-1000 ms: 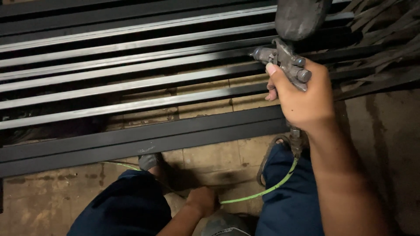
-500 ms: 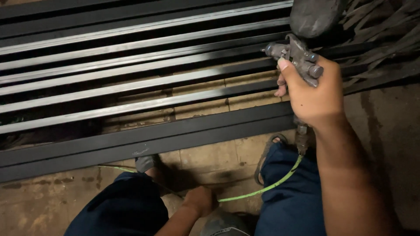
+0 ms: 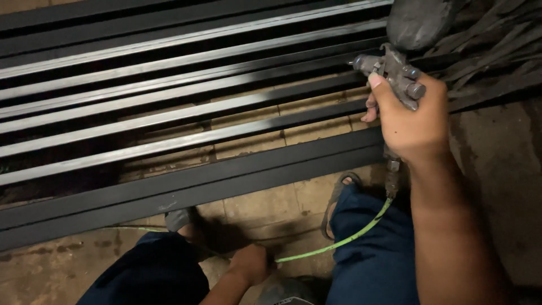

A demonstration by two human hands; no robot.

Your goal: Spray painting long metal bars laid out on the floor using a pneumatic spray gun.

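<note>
Head view, looking down at a steel grille (image 3: 169, 121) of long parallel bars laid flat over tiled floor (image 3: 265, 203); all places given rel. to this grille.

At grille's right end, above the bars: right hand (image 3: 409, 116) closed tight round grip of a grey spray gun (image 3: 395, 70), index finger curled at trigger, thumb up by the nozzle side. Paint cup w/ dark lid on top of gun, at frame's upper edge. Nozzle aimed left along the bars. Bars near the nozzle already dark and coated; bars further left bare, shiny metal.

Below the gun, on near side of grille: thin green air hose (image 3: 339, 243) hanging from gun's base, running down-left across blue trousers (image 3: 372, 248).

Near side of grille, low centre: left hand (image 3: 251, 262) closed round the hose, knuckles up, just off the floor. Sandalled feet either side, close to grille's near frame bar.

For a good pass, in judgement: keep nozzle square to bar, steady gap, even speed along full length, overlap w/ dark edge to avoid stripes. Keep hose slack held clear so no drag across wet paint. Risk: lingering in one spot, causing runs.
</note>
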